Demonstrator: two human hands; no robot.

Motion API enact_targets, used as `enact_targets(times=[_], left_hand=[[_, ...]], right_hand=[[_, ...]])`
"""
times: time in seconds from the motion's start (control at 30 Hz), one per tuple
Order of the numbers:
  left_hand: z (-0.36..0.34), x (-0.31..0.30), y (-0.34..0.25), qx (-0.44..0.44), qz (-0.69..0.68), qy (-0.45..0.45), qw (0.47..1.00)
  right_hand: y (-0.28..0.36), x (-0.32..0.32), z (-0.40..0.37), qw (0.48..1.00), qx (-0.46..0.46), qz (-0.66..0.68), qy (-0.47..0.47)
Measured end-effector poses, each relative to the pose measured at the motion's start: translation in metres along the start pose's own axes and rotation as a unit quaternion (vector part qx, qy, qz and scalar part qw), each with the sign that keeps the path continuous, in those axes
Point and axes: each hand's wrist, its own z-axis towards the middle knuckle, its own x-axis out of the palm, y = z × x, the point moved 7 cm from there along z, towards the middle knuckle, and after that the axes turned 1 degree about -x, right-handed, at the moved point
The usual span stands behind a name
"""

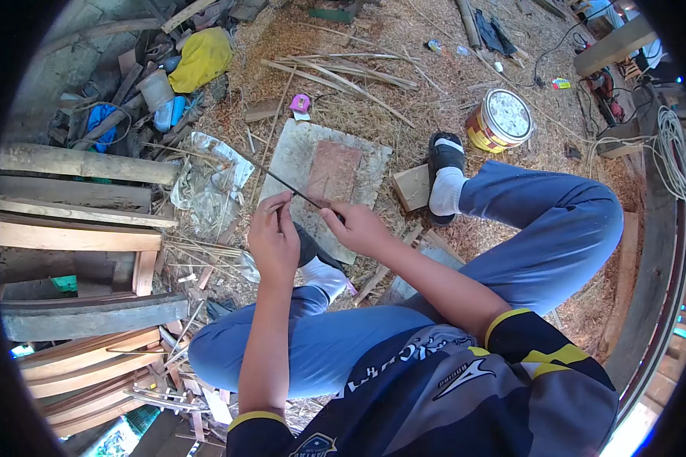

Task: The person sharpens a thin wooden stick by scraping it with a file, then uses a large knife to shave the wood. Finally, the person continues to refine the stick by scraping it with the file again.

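Observation:
A long thin dark rod slants from upper left down to my hands, held over a pale board. My right hand is closed around its lower end, with the dark tip showing past the fingers. The fingers of my left hand are pinched together at the rod, a little farther up. Beneath lies the pale square board with a reddish-brown rectangular sheet on it. A pink tape measure sits at the board's far edge.
A paint bucket and a wood block stand right of the board. Thin wood strips lie beyond it on shavings. Crumpled clear plastic is at left, near stacked timber. A yellow cloth covers clutter at the back left.

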Motion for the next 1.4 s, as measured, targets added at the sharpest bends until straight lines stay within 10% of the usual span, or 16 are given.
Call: enact_targets(times=[1.4], left_hand=[[0.015, -0.002, 0.034, -0.084, -0.078, -0.031, 0.993]], right_hand=[[-0.067, 0.023, 0.006, 0.991, 0.114, -0.072, -0.013]])
